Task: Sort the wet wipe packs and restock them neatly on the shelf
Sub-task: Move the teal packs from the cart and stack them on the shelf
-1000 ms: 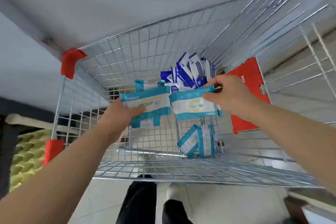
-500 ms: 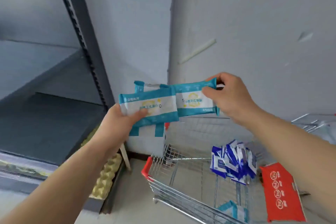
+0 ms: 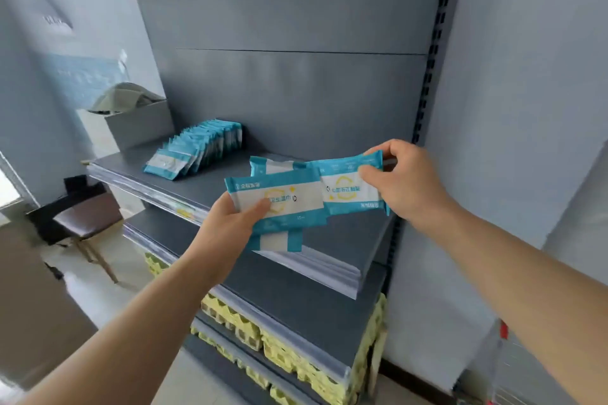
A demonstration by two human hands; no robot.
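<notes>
One view only, head-worn wide-angle; stands near the shelf (image 3: 210,184), faces forward and a bit down; shelf seen obliquely from its right end; wall (image 3: 526,108) fills right side; straight lines bow at the frame edges

Behind the teal-and-white plastic wet wipe pack (image 3: 279,200) in the left hand (image 3: 230,223), further teal packaging (image 3: 273,166) shows only at top and bottom, count unclear. The right hand (image 3: 404,181) covers one end of its matching pack (image 3: 345,191). A pale blue wall poster (image 3: 82,76) is too blurred to read. At the lower right, a silvery wire cart (image 3: 513,371) is smeared and cut off by the edge.
</notes>
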